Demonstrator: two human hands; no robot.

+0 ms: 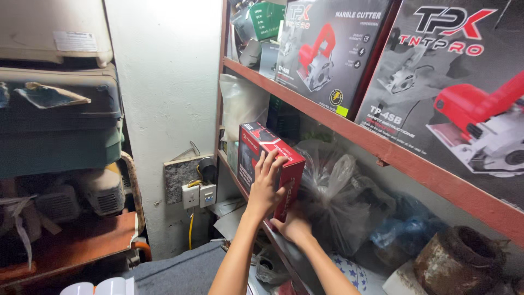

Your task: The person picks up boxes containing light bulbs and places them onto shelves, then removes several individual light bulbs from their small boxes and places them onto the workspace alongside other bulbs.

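Centre of the frame: red and black carton (pixel 266 164) standing upright on the edge of the middle shelf board (pixel 284 248), tilted slightly toward the camera. Left hand (pixel 266 184) laid flat against the near face of the carton, fingers (pixel 268 163) extended and slightly apart, tips reaching toward the top edge; pressed on the surface rather than clamped around it. Right hand (pixel 295 225) lower, at the bottom right corner of the carton, cupped beneath or beside it; finger position mostly hidden behind the carton, so grip impossible to tell. Both bare forearms entering from the bottom centre of the frame. Just right of the carton and touching it: crumpled clear plastic bag (pixel 338 196) holding dark contents. Further right on the same shelf: blue plastic bag (pixel 406 229), then a rusty cylindrical metal part (pixel 458 257) at lower right. Upper right: two large dark boxes (pixel 453 93) printed with a red power cutter, leaning on the reddish-brown upper shelf rail (pixel 382 147). Upper centre, behind them: small green box (pixel 267 19). Left of the shelving: white plastered wall (pixel 164 82) with a grey stone tile and a white electrical socket (pixel 199 195), yellow cable (pixel 191 229) hanging below. Far left: stacked dusty equipment cases (pixel 60 120) and a small engine unit (pixel 98 191) on a worn red-brown bench (pixel 71 246). Lower centre: grey cloth (pixel 174 273).
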